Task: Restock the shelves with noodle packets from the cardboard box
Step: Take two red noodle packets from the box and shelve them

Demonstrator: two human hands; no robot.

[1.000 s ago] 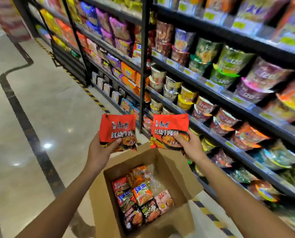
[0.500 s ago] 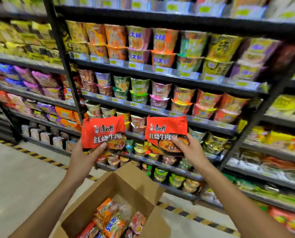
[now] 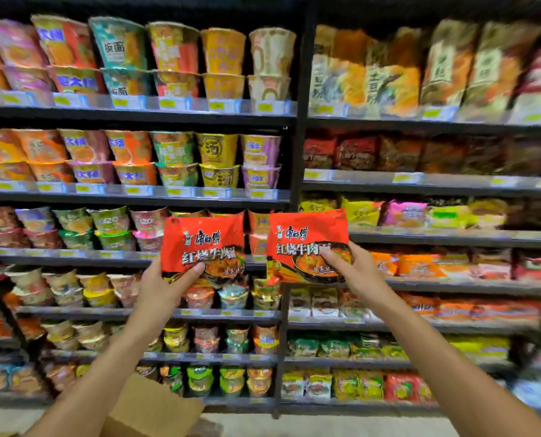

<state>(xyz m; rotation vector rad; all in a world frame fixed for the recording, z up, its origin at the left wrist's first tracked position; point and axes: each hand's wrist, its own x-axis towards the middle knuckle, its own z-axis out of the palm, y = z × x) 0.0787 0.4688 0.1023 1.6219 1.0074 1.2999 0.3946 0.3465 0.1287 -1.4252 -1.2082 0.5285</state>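
Note:
My left hand (image 3: 162,288) grips a red noodle packet (image 3: 203,241) by its lower edge, thumb across the front. My right hand (image 3: 352,272) holds a second, matching red noodle packet (image 3: 307,238) by its lower right corner. Both packets are upright at chest height in front of the shelves, side by side with a small gap between them. Only one brown flap of the cardboard box (image 3: 151,408) shows at the bottom, between my forearms; its contents are out of view.
Black shelving (image 3: 136,197) on the left carries rows of cup noodles. A black upright post (image 3: 297,152) divides it from the right bay (image 3: 420,236), stocked with flat noodle packets. A strip of pale floor (image 3: 263,427) shows below.
The view has swung right and upward to face the shelves head-on. Both hands have kept their packets and stayed raised. The box has dropped almost out of view.

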